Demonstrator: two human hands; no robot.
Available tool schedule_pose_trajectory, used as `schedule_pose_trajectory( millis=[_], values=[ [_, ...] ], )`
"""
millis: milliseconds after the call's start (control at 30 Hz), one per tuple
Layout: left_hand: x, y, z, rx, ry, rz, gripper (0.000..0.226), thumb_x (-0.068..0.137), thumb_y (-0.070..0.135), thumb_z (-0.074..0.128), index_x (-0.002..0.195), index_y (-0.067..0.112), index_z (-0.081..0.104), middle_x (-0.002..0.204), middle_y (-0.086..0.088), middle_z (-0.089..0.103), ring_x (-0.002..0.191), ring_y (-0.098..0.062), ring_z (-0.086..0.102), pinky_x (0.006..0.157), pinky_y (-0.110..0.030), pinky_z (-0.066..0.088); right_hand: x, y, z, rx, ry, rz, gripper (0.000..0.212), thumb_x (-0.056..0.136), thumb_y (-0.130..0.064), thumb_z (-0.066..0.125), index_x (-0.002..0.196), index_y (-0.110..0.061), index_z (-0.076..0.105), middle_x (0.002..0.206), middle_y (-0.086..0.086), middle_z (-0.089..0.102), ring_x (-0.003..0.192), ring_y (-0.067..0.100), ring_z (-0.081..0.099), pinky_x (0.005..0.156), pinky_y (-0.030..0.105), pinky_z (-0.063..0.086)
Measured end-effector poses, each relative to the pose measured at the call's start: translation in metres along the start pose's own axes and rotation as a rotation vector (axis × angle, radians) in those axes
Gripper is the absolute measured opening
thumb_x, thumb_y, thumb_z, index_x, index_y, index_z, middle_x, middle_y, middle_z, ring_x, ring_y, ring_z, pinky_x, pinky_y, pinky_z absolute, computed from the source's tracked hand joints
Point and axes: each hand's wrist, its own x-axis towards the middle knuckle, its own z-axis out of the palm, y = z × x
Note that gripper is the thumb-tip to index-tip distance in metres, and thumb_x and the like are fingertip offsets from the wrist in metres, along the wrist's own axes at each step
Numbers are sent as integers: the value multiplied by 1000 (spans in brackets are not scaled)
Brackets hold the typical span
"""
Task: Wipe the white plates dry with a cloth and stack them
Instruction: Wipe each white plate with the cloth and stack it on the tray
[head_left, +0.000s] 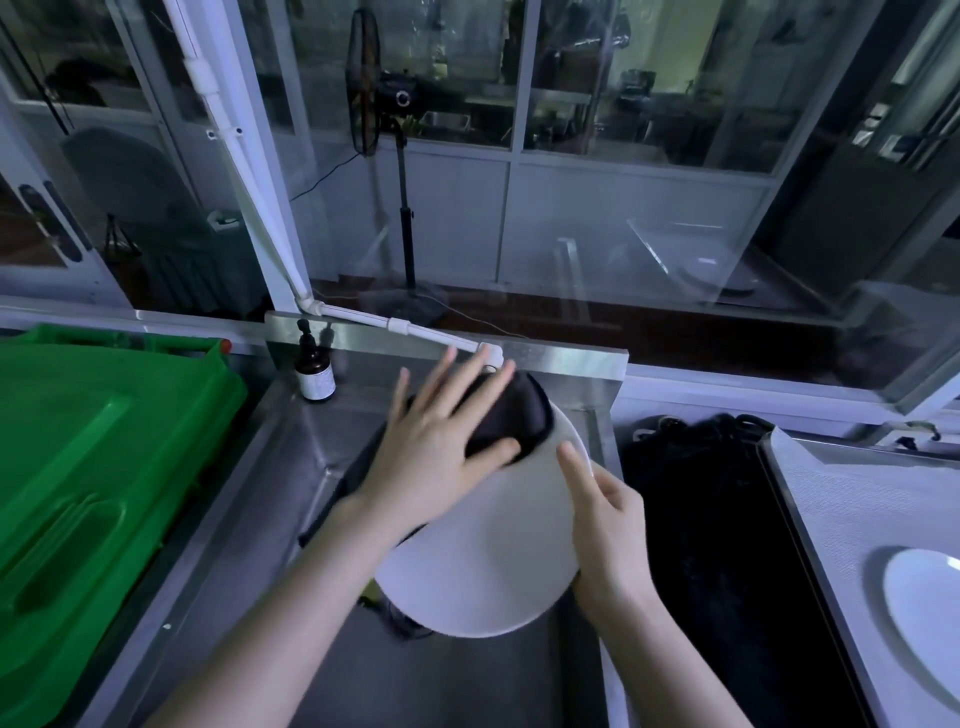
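Note:
A white plate (488, 551) is held tilted above the steel sink (291, 467). My right hand (608, 530) grips its right rim, fingers over the face. My left hand (441, 441) lies flat with fingers spread, pressing a dark cloth (514, 415) against the plate's far upper part. Part of the cloth hangs behind the plate at its left. Another white plate (924, 613) lies on the counter at the lower right.
A green plastic bin lid (88, 467) fills the left side. A dark pump bottle (313, 369) stands at the sink's back corner beside a white pipe (415, 332). A black bundle (696, 467) sits between sink and right counter (852, 499). Glass panels rise behind.

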Motion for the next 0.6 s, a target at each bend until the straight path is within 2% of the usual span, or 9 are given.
schedule_pose_trajectory(
  millis=[67, 133, 167, 200, 267, 333, 467, 533, 600],
  values=[
    [3, -18, -12, -256, 48, -182, 57, 83, 56, 64, 132, 27, 57, 127, 6, 63, 118, -14, 55, 98, -35, 43, 0, -11, -8, -142, -93, -116, 73, 83, -54, 62, 85, 17, 47, 70, 12, 47, 67, 20, 44, 64, 37, 31],
    [4, -29, -18, -509, -4, -323, 43, 78, 47, 75, 94, 8, 63, 83, -7, 67, 77, -12, 56, 72, -33, 42, 5, -21, -17, -277, -172, -194, 67, 89, -53, 62, 80, 13, 54, 65, 10, 47, 61, 17, 45, 58, 33, 33],
    [3, -32, -19, -587, -17, -335, 40, 79, 40, 78, 85, 4, 62, 77, -14, 66, 71, -10, 52, 67, -32, 39, 10, -27, -19, -338, -193, -217, 64, 91, -53, 63, 74, 9, 55, 63, 6, 48, 58, 15, 45, 55, 30, 34],
    [1, -33, -20, -636, -14, -332, 34, 80, 34, 80, 81, 4, 63, 77, -15, 67, 68, -9, 51, 66, -31, 39, 17, -34, -20, -404, -204, -245, 59, 91, -51, 62, 67, 2, 53, 59, 0, 45, 55, 12, 43, 52, 26, 33],
    [-1, -31, -25, -673, 26, -306, 19, 80, 28, 79, 76, 14, 66, 71, -2, 69, 64, -2, 54, 63, -25, 40, 30, -45, -19, -555, -227, -320, 48, 93, -41, 60, 60, -14, 39, 53, -10, 35, 49, 5, 32, 47, 18, 26],
    [1, -29, -30, -663, 66, -279, 19, 81, 26, 79, 71, 23, 63, 64, 10, 66, 61, 2, 53, 60, -18, 39, 41, -53, -15, -683, -263, -392, 48, 97, -35, 59, 62, -16, 33, 54, -11, 32, 50, 5, 29, 47, 18, 24],
    [5, -21, -26, -568, -15, -163, 32, 81, 28, 80, 73, 5, 60, 57, 2, 47, 58, -2, 38, 57, -25, 29, 45, -57, 0, -899, -438, -564, 37, 99, -33, 57, 78, -2, 58, 61, 5, 50, 56, 17, 42, 55, 27, 30],
    [3, -19, -22, -599, -68, -148, 38, 81, 31, 79, 81, -3, 62, 64, -16, 52, 61, -7, 40, 60, -28, 29, 45, -56, 3, -927, -469, -607, 32, 99, -31, 57, 85, -4, 65, 65, 12, 58, 62, 27, 50, 57, 29, 34],
    [-4, -21, -18, -677, -2, -252, 42, 80, 32, 78, 88, -6, 65, 80, -25, 64, 69, -13, 49, 65, -32, 36, 49, -56, -2, -914, -425, -558, 36, 99, -35, 57, 77, -6, 60, 63, 10, 55, 60, 27, 48, 56, 31, 34]
  ],
)
